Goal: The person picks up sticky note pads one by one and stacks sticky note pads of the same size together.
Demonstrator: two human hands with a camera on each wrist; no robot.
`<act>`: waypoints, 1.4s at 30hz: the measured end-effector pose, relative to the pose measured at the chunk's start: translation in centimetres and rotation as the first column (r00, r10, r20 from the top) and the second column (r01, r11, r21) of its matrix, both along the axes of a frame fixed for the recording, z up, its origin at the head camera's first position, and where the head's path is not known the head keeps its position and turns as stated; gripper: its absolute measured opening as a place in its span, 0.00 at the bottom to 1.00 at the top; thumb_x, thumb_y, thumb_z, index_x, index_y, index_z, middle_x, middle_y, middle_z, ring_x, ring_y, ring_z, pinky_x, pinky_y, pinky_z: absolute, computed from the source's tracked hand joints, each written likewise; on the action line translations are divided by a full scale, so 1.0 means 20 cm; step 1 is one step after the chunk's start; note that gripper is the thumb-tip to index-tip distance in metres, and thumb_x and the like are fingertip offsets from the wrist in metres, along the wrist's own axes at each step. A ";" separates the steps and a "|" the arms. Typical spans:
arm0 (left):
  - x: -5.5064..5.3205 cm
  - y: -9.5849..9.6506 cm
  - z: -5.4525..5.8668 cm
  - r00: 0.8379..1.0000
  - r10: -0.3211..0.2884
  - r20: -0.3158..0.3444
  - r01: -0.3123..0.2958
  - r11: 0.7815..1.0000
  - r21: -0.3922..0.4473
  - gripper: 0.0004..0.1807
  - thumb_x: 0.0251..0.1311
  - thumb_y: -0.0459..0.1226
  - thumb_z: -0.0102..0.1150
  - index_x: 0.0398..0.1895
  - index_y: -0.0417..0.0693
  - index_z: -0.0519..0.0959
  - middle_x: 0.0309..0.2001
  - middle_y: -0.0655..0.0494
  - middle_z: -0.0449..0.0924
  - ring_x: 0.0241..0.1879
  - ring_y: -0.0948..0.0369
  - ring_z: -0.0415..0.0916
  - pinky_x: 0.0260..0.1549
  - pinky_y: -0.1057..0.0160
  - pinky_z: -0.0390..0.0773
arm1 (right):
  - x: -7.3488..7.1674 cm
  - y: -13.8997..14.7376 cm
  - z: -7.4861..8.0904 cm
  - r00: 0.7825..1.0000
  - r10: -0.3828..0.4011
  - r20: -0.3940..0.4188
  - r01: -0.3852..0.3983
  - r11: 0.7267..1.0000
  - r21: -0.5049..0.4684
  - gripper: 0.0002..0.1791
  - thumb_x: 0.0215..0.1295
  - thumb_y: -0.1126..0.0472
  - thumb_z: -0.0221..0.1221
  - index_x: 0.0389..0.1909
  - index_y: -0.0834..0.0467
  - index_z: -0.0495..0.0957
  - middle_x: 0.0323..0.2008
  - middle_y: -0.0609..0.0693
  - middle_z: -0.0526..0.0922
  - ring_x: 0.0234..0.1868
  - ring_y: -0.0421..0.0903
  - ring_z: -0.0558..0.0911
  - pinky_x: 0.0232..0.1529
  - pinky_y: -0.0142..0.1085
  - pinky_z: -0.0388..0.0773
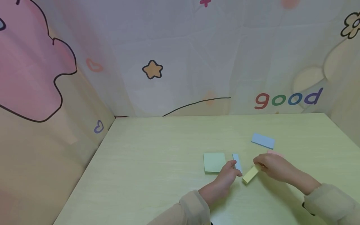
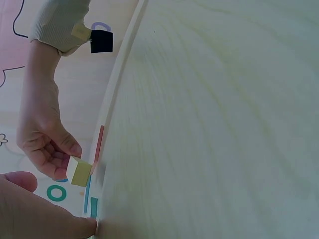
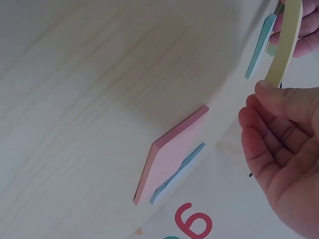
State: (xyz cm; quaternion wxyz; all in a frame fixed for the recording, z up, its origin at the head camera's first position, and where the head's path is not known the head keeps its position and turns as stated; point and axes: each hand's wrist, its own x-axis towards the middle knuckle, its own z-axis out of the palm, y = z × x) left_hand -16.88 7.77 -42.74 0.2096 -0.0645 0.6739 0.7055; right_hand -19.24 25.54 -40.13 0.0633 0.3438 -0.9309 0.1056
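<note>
My right hand (image 1: pixel 277 167) pinches a narrow yellow sticky-note pad (image 1: pixel 251 174) at one end, holding it tilted over the table. In the right wrist view, the thumb presses on the end of the yellow pad (image 3: pixel 286 50). My left hand (image 1: pixel 225 178) is low over the table with thumb and fingers spread around a narrow light-blue sticky-note pad (image 1: pixel 237 162), fingertips right at its sides. Just left of that strip lies a square green sticky-note pad (image 1: pixel 214 162), its lower right corner behind the left hand.
A blue rectangular pad (image 1: pixel 262 141) lies farther back on the right. A pink pad (image 1: pixel 275 152) sits partly hidden behind the right hand; the right wrist view shows its thick edge. The wooden table (image 1: pixel 135 175) meets a printed cloth backdrop (image 1: pixel 180 62) at its back edge.
</note>
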 end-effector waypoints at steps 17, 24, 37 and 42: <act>0.00 -0.01 0.00 1.000 -0.017 -0.012 0.017 1.000 0.001 0.32 0.42 0.24 0.45 0.57 0.44 0.64 0.64 0.46 0.58 0.65 0.46 0.50 0.61 0.43 0.48 | -0.04 -0.01 0.02 0.999 -0.030 0.028 0.031 0.999 -0.009 0.11 0.45 0.77 0.56 0.27 0.59 0.76 0.22 0.41 0.74 0.24 0.35 0.66 0.24 0.29 0.66; 0.00 -0.02 0.00 0.999 -0.027 -0.021 0.027 1.000 0.001 0.32 0.42 0.23 0.44 0.57 0.43 0.64 0.64 0.44 0.57 0.65 0.46 0.49 0.61 0.43 0.47 | -0.07 -0.02 0.02 0.997 -0.040 0.061 0.041 0.999 -0.017 0.12 0.46 0.78 0.54 0.24 0.56 0.73 0.18 0.40 0.65 0.22 0.36 0.61 0.23 0.28 0.58; 0.00 -0.01 0.00 1.000 -0.012 -0.016 0.012 1.000 -0.020 0.33 0.40 0.22 0.43 0.57 0.42 0.64 0.63 0.43 0.59 0.64 0.46 0.52 0.60 0.44 0.50 | -0.09 -0.03 0.02 0.999 -0.032 0.041 0.033 0.999 -0.026 0.12 0.46 0.78 0.55 0.26 0.58 0.74 0.19 0.41 0.67 0.23 0.35 0.62 0.24 0.26 0.60; 0.00 -0.01 0.00 1.000 -0.006 -0.020 0.005 1.000 -0.022 0.33 0.41 0.21 0.43 0.57 0.41 0.64 0.63 0.41 0.59 0.64 0.46 0.53 0.60 0.44 0.51 | -0.09 -0.04 0.01 0.999 -0.023 0.034 0.024 0.999 -0.032 0.13 0.46 0.79 0.54 0.24 0.57 0.73 0.18 0.40 0.64 0.22 0.35 0.61 0.23 0.26 0.58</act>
